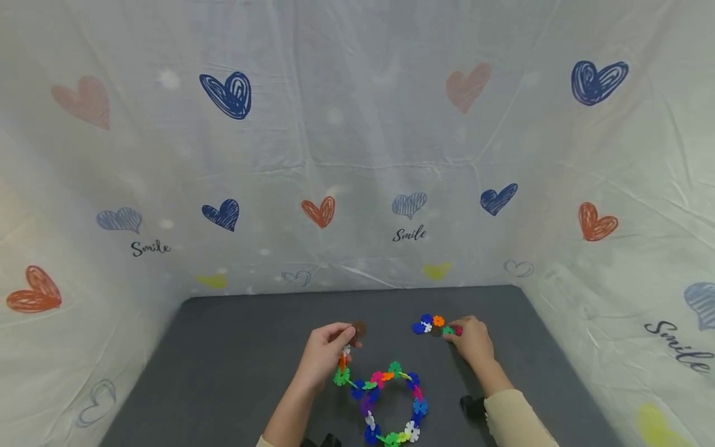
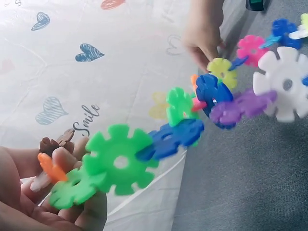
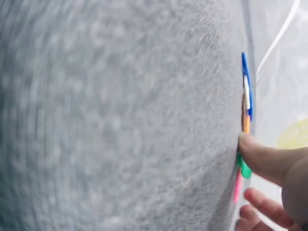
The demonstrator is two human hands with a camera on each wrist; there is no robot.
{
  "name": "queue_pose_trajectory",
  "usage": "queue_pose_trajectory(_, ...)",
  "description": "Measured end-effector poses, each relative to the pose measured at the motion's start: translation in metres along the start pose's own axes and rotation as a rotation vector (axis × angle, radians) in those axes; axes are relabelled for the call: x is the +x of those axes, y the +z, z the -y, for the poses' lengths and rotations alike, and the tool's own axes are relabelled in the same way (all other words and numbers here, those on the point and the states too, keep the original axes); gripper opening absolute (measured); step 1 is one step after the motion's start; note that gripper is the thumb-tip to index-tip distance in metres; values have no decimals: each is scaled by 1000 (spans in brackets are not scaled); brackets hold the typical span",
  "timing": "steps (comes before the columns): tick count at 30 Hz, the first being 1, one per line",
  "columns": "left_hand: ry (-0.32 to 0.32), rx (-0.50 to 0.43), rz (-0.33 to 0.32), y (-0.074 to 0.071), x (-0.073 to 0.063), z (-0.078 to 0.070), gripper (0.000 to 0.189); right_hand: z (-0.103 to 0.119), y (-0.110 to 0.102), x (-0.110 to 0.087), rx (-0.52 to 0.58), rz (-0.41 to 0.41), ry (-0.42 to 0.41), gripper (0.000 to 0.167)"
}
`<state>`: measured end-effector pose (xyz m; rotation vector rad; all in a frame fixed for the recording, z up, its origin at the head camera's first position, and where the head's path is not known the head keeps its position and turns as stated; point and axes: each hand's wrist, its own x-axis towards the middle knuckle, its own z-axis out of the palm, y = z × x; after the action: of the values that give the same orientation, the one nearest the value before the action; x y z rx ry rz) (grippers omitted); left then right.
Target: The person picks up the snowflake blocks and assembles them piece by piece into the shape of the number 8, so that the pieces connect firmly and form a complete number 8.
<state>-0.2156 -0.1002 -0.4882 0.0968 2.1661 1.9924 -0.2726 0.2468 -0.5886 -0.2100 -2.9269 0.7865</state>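
Observation:
My left hand (image 1: pixel 326 349) pinches a brown flower-shaped disc (image 1: pixel 359 329) at the end of a chain of interlocked plastic discs. In the left wrist view, an orange disc (image 2: pixel 52 167), a green disc (image 2: pixel 120 160) and a blue disc (image 2: pixel 171 139) follow along this chain. Its far part forms a multicoloured ring (image 1: pixel 420 406) over the dark table. On the right, my right hand (image 1: pixel 473 340) reaches down to a small group of loose discs, touching near a green disc (image 1: pixel 448 330). The right wrist view shows the thumb (image 3: pixel 262 156) against these discs, the other fingers partly hidden.
Among the loose discs lie an orange disc (image 1: pixel 438 321), a white disc (image 1: pixel 427 327) and blue ones (image 1: pixel 418 328). The dark grey table (image 1: pixel 234 360) meets a white curtain (image 1: pixel 357 136) printed with hearts at the back and sides. A black object (image 1: pixel 472 407) is by the right wrist.

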Motion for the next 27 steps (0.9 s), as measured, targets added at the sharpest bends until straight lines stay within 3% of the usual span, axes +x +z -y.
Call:
queue_pose_trajectory(3, 6, 5, -7, 1, 0, -1, 31, 7, -3, -3, 39, -45, -12, 24)
queue_pose_trajectory(7, 7, -8, -11, 4, -1, 0, 30, 27, -6, -12, 217, -74, -97, 13)
queue_pose_trajectory(13, 11, -16, -11, 6, -2, 0, 32, 81, -14, -46, 598, -21, -368, 8)
queue_pose_trajectory(17, 13, -7, -7, 7, -3, 0, 31, 117, -20, -68, 782, -13, -543, 7)
queue_pose_trajectory(22, 67, -1, 18, 11, -3, -3, 32, 142, -20, -77, 811, -71, -677, 10)
queue_pose_trajectory(27, 96, -18, 45, 14, -6, -7, 31, 145, -13, -78, 770, -141, -703, 15)
